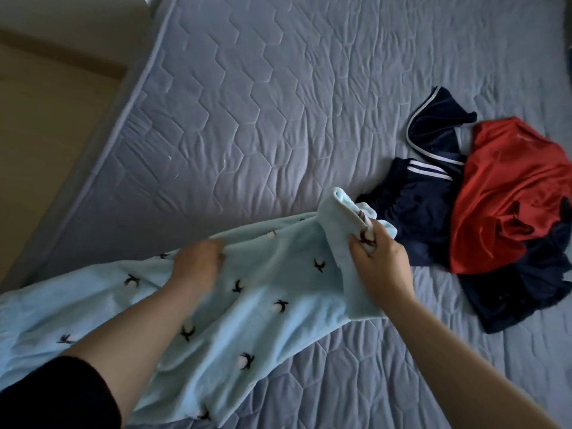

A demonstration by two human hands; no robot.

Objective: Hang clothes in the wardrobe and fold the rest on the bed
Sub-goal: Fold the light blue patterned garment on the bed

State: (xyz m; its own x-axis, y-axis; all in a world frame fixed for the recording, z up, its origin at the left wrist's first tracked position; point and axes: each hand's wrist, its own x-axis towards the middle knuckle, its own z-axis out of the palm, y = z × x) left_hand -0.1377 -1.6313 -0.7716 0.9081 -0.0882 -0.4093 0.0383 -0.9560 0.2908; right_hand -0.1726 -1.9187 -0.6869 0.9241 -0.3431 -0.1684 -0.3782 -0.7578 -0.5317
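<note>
Light blue garment (247,305) stretched lower-left to upper-right, left hand (198,264) clutching its far edge, right hand (380,269) gripping raised end

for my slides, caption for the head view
Left hand and right hand hold a light blue garment on the bed beside piled clothes

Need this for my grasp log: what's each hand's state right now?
Left hand: grips the light blue garment at its edge.
Right hand: grips that garment's folded-over end.

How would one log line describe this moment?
stage: folding | left hand: grips blue garment | right hand: grips its folded end | unfolded: red garment, navy garments, on bed
</note>
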